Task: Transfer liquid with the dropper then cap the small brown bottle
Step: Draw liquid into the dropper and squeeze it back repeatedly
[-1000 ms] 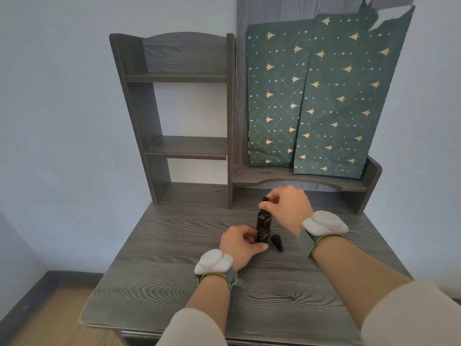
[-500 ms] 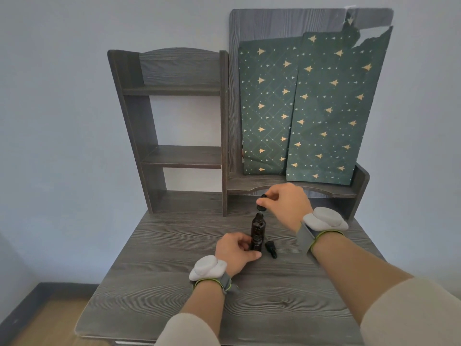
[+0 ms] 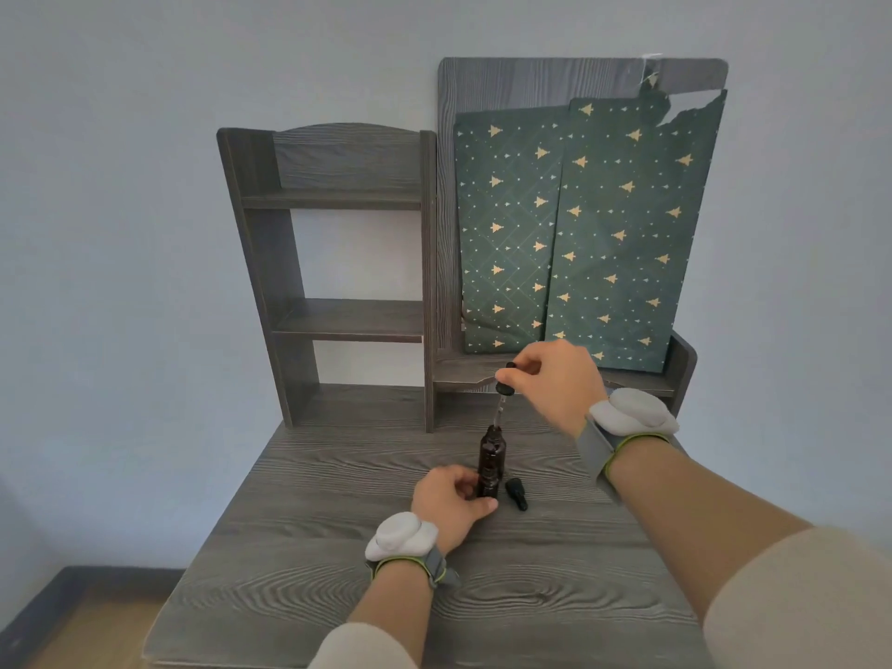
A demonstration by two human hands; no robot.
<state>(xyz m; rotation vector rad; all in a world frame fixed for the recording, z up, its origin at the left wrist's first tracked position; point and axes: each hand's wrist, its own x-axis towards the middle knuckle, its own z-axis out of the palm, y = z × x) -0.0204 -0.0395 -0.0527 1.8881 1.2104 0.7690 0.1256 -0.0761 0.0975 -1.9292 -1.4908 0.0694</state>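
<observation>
Rising since half a second back, the dropper [image 3: 504,389] now shows its thin glass tube between the black collar and the bottle's mouth; earlier the collar sat just over the neck.

Head view: the right hand [image 3: 555,379] pinches the dropper's black top between thumb and fingertips, the tube's tip at or just inside the neck; which, I cannot tell. The left hand [image 3: 451,499] curls round the lower part of the brown bottle [image 3: 491,453], which stands upright on the desk [image 3: 338,572], roughly midway between the left and right edges and nearer the back edge. A small dark piece [image 3: 516,493], a cap or tiny bottle, lies just beside its base on the right.

Bottle and tube look like glass: light, stiff, breakable, easily tipped. Best held low on the body and steadied, with the dropper taken by its collar, never by the tube. No label or writing is readable.
</observation>
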